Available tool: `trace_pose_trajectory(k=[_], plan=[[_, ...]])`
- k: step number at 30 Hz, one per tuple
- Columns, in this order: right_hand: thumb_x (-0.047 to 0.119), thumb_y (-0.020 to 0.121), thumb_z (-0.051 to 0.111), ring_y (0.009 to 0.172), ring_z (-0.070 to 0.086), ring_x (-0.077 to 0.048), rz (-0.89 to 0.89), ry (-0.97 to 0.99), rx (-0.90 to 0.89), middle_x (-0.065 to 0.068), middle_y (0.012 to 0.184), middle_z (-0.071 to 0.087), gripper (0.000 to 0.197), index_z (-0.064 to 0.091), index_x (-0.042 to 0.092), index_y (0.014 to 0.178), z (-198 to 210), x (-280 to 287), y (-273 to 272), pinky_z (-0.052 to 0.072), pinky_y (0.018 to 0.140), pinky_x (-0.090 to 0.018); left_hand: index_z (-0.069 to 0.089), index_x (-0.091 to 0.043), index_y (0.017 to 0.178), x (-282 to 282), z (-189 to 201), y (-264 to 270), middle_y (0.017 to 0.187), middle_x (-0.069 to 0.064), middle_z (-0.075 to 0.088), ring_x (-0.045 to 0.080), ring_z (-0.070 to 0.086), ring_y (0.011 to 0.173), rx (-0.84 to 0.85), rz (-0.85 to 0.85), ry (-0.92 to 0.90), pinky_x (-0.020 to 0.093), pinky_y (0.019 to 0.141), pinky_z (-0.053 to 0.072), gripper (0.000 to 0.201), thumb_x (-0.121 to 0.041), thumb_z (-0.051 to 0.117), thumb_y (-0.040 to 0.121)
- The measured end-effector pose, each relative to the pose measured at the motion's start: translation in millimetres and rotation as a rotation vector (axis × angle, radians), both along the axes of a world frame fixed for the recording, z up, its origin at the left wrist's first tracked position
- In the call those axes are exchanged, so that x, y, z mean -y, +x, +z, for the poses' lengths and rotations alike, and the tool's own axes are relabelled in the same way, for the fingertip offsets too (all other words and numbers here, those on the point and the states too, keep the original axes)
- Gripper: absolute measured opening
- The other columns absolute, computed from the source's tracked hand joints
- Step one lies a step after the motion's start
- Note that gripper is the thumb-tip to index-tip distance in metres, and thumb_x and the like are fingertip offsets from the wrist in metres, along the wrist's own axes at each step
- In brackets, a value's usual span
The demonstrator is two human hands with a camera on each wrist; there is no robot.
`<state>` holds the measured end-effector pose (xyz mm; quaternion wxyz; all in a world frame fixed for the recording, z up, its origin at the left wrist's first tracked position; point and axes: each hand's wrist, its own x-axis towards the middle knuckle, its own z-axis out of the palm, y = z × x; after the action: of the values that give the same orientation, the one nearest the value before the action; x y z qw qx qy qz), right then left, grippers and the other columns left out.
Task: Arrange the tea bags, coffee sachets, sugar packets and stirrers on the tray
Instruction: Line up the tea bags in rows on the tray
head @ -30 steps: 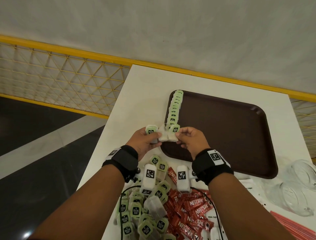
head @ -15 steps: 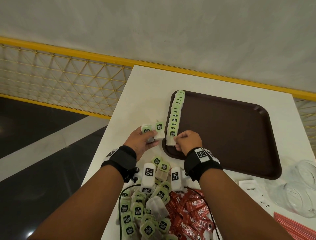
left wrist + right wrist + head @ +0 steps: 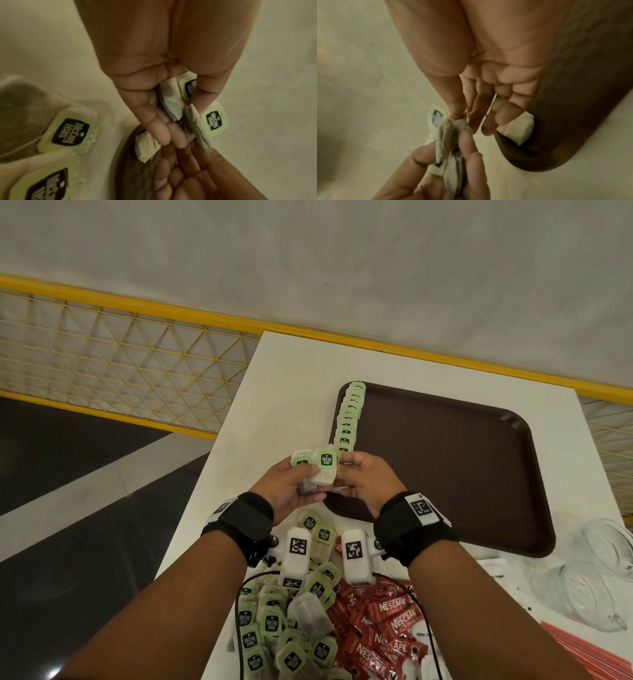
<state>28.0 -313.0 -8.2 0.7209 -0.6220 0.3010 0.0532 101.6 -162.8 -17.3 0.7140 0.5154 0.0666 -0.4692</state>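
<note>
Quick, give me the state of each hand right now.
Left hand: holding a small bunch of tea bags.
Right hand: fingers pinching one tea bag from that bunch.

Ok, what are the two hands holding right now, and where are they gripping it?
The left hand grips a few tea bags by their pouches; the right hand pinches the top edge of one of them.

White tabletop (image 3: 281, 392) against a yellow mesh railing (image 3: 120, 371); clear glass jars (image 3: 589, 573) lying at the right edge; dark floor (image 3: 68, 460) below.

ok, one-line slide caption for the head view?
Both hands hold tea bags by the tray's tea-bag row.
</note>
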Motion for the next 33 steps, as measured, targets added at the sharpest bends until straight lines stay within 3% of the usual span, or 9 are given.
trace_pose_trajectory(k=[3, 7, 12, 20, 28, 33], plan=[[0.004, 0.090, 0.064, 0.068, 0.063, -0.015, -0.107, 0.003, 0.012, -0.011, 0.087, 0.068, 0.014, 0.062, 0.002, 0.104, -2.6, 2.2, -4.2, 0.049, 0.052, -0.018, 0.059, -0.011, 0.117, -0.3, -1.0, -0.5, 0.095, 0.013, 0.075, 0.022, 0.074, 0.079, 0.020, -0.008, 0.033, 0.029, 0.067, 0.061, 0.023, -0.007, 0.056, 0.095], [0.008, 0.087, 0.069, 0.060, 0.061, -0.010, -0.122, -0.122, -0.054, -0.003, 0.075, 0.068, 0.008, 0.062, 0.011, 0.089, -11.7, 8.3, -12.3, 0.046, 0.055, -0.021, 0.060, -0.010, 0.113, -4.7, -7.3, 1.8, 0.088, 0.013, 0.075, 0.021, 0.073, 0.074, 0.042, 0.064, 0.105, 0.028, 0.065, 0.061, 0.020, -0.008, 0.061, 0.093], [0.008, 0.085, 0.071, 0.053, 0.054, -0.010, -0.039, -0.288, -0.104, -0.003, 0.072, 0.064, 0.013, 0.063, 0.004, 0.094, -14.8, 7.1, -14.3, 0.041, 0.042, -0.012, 0.061, -0.008, 0.114, -10.0, -13.1, -1.0, 0.093, 0.016, 0.073, 0.020, 0.073, 0.076, 0.074, 0.061, 0.157, 0.027, 0.065, 0.061, 0.020, -0.008, 0.059, 0.094], [0.015, 0.088, 0.069, 0.063, 0.055, -0.010, -0.090, -0.252, -0.107, -0.003, 0.083, 0.070, 0.007, 0.070, 0.011, 0.093, -14.5, 16.5, -19.0, 0.044, 0.055, -0.022, 0.058, -0.010, 0.109, -17.9, -13.1, 2.5, 0.090, 0.010, 0.073, 0.018, 0.073, 0.075, 0.077, 0.107, 0.189, 0.027, 0.066, 0.060, 0.017, -0.010, 0.062, 0.093], [0.017, 0.088, 0.070, 0.057, 0.055, -0.011, -0.013, -0.296, -0.161, -0.008, 0.081, 0.067, 0.016, 0.066, 0.007, 0.100, -20.3, 14.0, -18.9, 0.045, 0.049, -0.020, 0.058, -0.007, 0.116, -17.6, -10.0, 0.1, 0.087, 0.011, 0.073, 0.016, 0.072, 0.070, 0.077, 0.068, 0.175, 0.025, 0.063, 0.060, 0.023, -0.011, 0.061, 0.094], [0.020, 0.086, 0.073, 0.055, 0.057, -0.012, -0.005, -0.434, -0.198, -0.005, 0.076, 0.065, 0.012, 0.065, 0.011, 0.090, -28.8, 13.6, -14.2, 0.047, 0.052, -0.025, 0.057, -0.006, 0.119, -14.7, -8.5, -1.2, 0.086, 0.012, 0.073, 0.016, 0.072, 0.069, 0.079, 0.071, 0.170, 0.025, 0.064, 0.060, 0.026, -0.011, 0.061, 0.094]])
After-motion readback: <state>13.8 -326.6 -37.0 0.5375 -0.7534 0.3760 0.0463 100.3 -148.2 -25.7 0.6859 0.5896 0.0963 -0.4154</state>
